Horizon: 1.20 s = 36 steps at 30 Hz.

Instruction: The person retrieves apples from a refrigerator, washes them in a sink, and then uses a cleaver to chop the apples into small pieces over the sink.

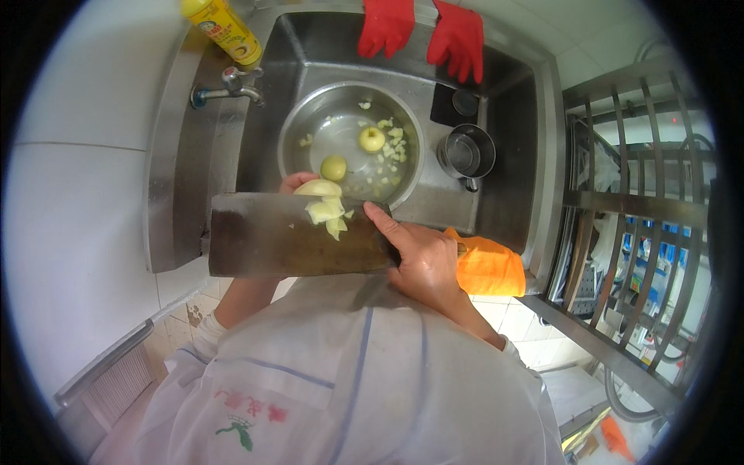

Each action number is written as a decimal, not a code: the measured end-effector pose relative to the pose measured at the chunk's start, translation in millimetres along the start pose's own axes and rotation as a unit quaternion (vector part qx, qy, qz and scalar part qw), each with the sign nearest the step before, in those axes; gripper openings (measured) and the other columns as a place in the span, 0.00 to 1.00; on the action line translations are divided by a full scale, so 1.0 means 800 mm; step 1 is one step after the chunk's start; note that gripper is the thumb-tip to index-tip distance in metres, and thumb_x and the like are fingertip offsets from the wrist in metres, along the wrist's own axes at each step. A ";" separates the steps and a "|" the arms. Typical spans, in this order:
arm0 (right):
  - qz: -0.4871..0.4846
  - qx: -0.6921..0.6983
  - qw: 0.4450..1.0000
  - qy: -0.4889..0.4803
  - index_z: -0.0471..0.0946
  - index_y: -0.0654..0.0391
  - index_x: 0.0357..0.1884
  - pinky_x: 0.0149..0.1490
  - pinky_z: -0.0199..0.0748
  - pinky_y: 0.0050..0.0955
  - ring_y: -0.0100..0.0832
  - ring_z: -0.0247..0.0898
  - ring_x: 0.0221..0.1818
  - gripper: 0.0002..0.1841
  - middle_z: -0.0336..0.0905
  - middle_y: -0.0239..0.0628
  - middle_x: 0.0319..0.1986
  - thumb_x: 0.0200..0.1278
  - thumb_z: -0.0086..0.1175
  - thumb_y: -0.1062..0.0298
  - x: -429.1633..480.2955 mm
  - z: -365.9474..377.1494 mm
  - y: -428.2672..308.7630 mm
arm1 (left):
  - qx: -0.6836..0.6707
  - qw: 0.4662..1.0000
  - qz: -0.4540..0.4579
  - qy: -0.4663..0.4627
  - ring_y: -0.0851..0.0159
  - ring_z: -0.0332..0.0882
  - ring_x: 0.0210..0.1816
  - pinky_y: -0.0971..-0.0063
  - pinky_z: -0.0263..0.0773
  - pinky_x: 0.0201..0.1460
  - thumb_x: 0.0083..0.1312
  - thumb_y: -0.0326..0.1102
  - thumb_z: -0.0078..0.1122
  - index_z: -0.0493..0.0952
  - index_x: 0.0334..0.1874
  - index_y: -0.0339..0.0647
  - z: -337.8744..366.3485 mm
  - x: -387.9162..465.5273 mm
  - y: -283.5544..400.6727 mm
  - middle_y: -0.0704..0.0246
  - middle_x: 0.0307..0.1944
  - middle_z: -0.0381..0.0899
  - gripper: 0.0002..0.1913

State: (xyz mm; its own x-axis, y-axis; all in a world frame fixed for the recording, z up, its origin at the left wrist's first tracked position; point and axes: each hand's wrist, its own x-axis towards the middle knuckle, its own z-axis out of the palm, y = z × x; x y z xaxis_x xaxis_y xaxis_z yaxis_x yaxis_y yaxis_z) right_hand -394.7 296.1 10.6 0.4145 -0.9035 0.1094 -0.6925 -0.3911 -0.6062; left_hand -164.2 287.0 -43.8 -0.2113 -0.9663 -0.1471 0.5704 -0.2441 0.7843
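My right hand (427, 256) grips a broad cleaver (279, 238), its blade spread flat across the near edge of the sink. Pale cut pieces of apple (326, 212) cling to the blade's upper side. Beyond the blade, my left hand (297, 181) holds a pale apple (318, 188); the cleaver hides most of that hand. Before me a round steel basin (349, 87) sits in the sink. In it are a green apple (333, 168), a yellowish apple (372, 139) and several small apple chips (395, 145).
Right of the basin stands a small steel pot (467, 152). Red rubber gloves (456, 46) hang over the sink's far rim. A tap (232, 90) and a yellow bottle (224, 32) are at left. An orange cloth (491, 266) drapes the near rim; a metal rack (633, 200) stands right.
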 end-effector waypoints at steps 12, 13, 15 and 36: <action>0.161 -0.159 0.967 -0.112 0.68 0.57 0.54 0.35 0.76 0.39 0.43 0.81 0.31 0.30 0.81 0.41 0.27 0.47 0.66 0.68 0.020 0.003 0.042 | -0.087 0.965 -0.180 -0.171 0.49 0.75 0.60 0.52 0.68 0.66 0.58 0.48 0.67 0.59 0.68 0.40 -0.012 -0.011 0.047 0.58 0.61 0.71 0.39; 0.160 -0.162 0.967 -0.116 0.68 0.59 0.51 0.34 0.76 0.38 0.42 0.81 0.31 0.28 0.81 0.41 0.26 0.47 0.66 0.67 0.025 0.005 0.039 | -0.100 0.961 -0.180 -0.184 0.49 0.74 0.61 0.51 0.66 0.69 0.58 0.51 0.67 0.60 0.67 0.40 -0.003 -0.004 0.041 0.59 0.60 0.71 0.39; 0.101 -0.172 0.974 -0.106 0.66 0.58 0.46 0.34 0.76 0.37 0.42 0.81 0.31 0.25 0.80 0.40 0.26 0.47 0.66 0.67 0.031 0.007 0.032 | -0.084 0.976 -0.142 -0.139 0.50 0.69 0.67 0.52 0.58 0.75 0.67 0.51 0.58 0.56 0.71 0.35 0.023 0.013 0.020 0.57 0.62 0.72 0.38; 0.272 0.121 0.954 0.020 0.73 0.51 0.52 0.34 0.71 0.30 0.29 0.75 0.25 0.21 0.81 0.37 0.27 0.54 0.64 0.75 -0.008 -0.046 0.095 | 0.008 0.972 -0.095 0.213 0.62 0.75 0.58 0.67 0.74 0.59 0.69 0.39 0.60 0.64 0.65 0.44 -0.113 0.120 -0.028 0.66 0.58 0.75 0.24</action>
State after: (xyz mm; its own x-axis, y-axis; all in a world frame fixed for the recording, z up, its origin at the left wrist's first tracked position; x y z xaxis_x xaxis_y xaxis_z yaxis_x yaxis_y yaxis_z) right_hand -471.7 265.8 -6.7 0.0070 -0.9692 -0.2460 -0.6394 0.1848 -0.7464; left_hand -125.1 192.1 -130.2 0.0383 -0.8510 -0.5237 0.5405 -0.4232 0.7271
